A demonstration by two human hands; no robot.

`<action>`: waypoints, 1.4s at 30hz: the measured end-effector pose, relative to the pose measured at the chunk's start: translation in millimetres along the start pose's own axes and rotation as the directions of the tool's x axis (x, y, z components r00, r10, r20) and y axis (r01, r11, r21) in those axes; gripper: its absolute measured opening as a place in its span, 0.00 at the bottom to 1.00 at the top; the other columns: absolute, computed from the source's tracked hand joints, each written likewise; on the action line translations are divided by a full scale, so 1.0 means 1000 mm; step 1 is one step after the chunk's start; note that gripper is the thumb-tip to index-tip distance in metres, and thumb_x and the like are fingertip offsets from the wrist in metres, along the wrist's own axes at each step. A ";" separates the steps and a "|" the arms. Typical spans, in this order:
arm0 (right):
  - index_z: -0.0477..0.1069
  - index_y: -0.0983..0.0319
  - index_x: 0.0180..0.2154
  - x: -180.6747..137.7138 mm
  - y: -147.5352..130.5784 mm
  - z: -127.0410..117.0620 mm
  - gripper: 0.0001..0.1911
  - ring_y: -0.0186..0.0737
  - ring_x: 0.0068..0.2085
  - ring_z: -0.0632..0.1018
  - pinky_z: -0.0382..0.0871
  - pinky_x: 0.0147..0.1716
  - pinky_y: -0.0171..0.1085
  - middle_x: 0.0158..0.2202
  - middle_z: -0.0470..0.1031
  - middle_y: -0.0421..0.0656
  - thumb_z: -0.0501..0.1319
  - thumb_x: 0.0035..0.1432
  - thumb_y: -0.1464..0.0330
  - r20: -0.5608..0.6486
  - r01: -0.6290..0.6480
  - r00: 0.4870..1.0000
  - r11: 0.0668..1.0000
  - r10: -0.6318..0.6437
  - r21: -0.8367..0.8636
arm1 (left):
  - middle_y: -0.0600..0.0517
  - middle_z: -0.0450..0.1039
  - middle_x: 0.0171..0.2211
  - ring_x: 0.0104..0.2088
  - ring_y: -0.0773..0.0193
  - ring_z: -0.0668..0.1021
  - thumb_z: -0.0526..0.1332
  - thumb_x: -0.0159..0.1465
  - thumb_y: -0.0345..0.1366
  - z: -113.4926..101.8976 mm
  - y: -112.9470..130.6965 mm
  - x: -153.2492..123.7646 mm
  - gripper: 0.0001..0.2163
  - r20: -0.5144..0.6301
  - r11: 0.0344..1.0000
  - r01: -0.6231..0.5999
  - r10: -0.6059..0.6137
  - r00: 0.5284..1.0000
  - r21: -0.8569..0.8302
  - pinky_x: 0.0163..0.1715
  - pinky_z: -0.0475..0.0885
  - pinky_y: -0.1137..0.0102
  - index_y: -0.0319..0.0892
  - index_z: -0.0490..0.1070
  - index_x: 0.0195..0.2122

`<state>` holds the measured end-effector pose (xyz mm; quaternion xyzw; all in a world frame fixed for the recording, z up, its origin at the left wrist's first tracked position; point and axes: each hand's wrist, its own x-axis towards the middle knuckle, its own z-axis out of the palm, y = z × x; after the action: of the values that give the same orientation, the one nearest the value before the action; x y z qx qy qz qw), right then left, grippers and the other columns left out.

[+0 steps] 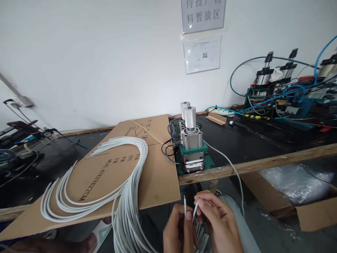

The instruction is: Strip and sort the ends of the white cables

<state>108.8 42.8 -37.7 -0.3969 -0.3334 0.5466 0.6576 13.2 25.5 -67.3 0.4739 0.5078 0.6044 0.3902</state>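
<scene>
Low in the view, in front of the table edge, my left hand [179, 228] is closed on a white cable [185, 202] whose end points up above the thumb. Beside it, my right hand [217, 219] pinches a second white cable end [195, 211] between thumb and fingertips. Several more cable ends [201, 235] show below and between the hands. Just beyond my hands stands a small pneumatic press [193, 140] with a knurled top and a green base. To the left, a bundle of white cables [135, 175] loops over a cardboard sheet and hangs off the front edge.
Printed cardboard [158, 168] covers part of the black table [237, 144]. More pneumatic machines [265, 77] with blue hoses stand at the right, near a power strip [221, 111]. An open carton [313, 212] with clear plastic is below the table. Another person's foot [92, 242] shows at lower left.
</scene>
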 end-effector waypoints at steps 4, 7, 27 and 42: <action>0.81 0.61 0.30 -0.003 -0.008 0.005 0.16 0.38 0.29 0.75 0.71 0.30 0.32 0.26 0.76 0.42 0.73 0.52 0.54 -0.019 0.022 1.000 0.999 -0.023 -0.049 | 0.53 0.72 0.27 0.29 0.65 0.72 0.59 0.68 0.55 -0.009 0.024 0.010 0.19 -0.175 0.949 -0.192 0.240 0.955 0.251 0.33 0.68 0.73 0.44 0.74 0.32; 0.82 0.60 0.31 -0.005 -0.009 0.007 0.17 0.42 0.34 0.79 0.75 0.36 0.34 0.30 0.79 0.43 0.72 0.53 0.52 0.022 0.010 1.000 0.998 -0.008 -0.063 | 0.55 0.70 0.26 0.28 0.65 0.71 0.61 0.66 0.55 -0.011 0.043 0.018 0.19 -0.024 0.985 -0.102 0.107 0.994 0.142 0.31 0.67 0.73 0.43 0.74 0.33; 0.78 0.60 0.29 -0.015 -0.006 -0.007 0.19 0.36 0.26 0.72 0.67 0.26 0.31 0.25 0.70 0.39 0.65 0.62 0.52 0.233 0.121 0.971 0.952 -0.054 -0.282 | 0.61 0.60 0.22 0.18 0.76 0.57 0.63 0.67 0.47 -0.031 0.051 0.036 0.14 0.422 0.987 0.111 -0.149 0.894 0.114 0.17 0.53 0.79 0.41 0.71 0.34; 0.79 0.60 0.32 -0.016 0.016 0.003 0.15 0.32 0.24 0.70 0.66 0.21 0.28 0.27 0.70 0.40 0.63 0.65 0.57 0.180 0.209 0.970 0.942 -0.164 -0.264 | 0.67 0.52 0.11 0.13 0.80 0.50 0.72 0.53 0.58 -0.010 0.039 0.020 0.24 0.228 0.848 0.398 -0.335 0.914 -0.349 0.13 0.56 0.83 0.43 0.66 0.30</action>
<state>95.5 29.0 -50.4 -0.4090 -0.4939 0.4581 0.6156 -1.0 35.0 -25.4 0.3277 0.4266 0.5672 0.6237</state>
